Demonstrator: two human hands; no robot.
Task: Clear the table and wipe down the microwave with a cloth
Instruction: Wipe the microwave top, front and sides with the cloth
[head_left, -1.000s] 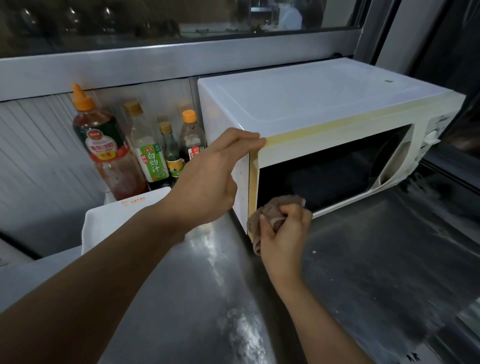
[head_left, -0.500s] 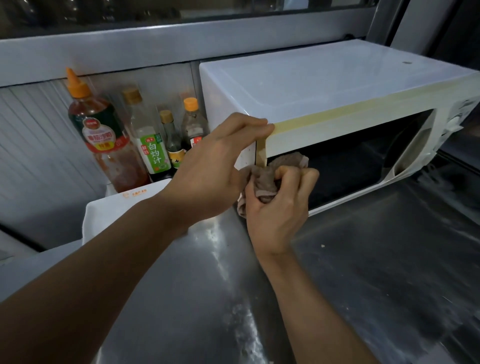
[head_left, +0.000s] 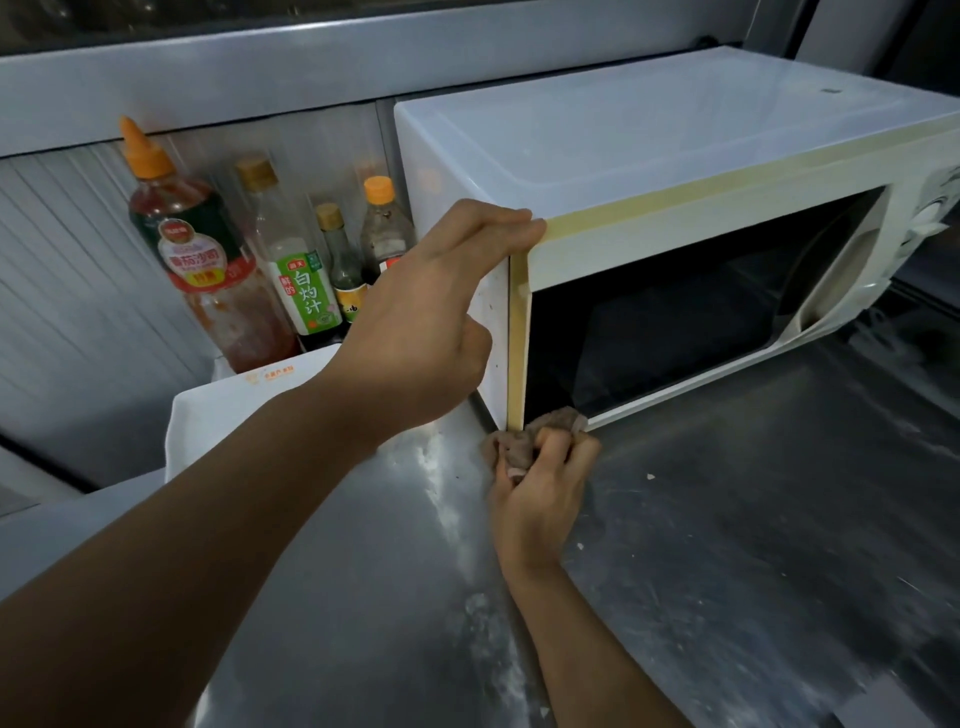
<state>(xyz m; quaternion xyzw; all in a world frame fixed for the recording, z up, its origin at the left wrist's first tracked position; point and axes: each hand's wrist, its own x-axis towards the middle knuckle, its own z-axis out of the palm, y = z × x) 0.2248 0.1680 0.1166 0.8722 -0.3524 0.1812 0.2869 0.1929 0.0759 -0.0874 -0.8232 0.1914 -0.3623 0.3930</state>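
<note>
Head view: right hand (head_left: 540, 499) bunches a brownish cloth (head_left: 524, 436) in curled fingers and presses it against the lower left corner of the microwave (head_left: 649, 145) door frame, right where the frame meets the steel table (head_left: 727, 519). Left hand (head_left: 431, 322) grips the microwave's upper left front corner, fingers hooked over the top edge, thumb tucked against the side panel. Left of the white microwave, against the far wall, stand four sauce bottles (head_left: 208, 260), with a white tray (head_left: 223, 410) just in front of them. Pale crumbs (head_left: 650, 476) dot the table near the cloth.
</note>
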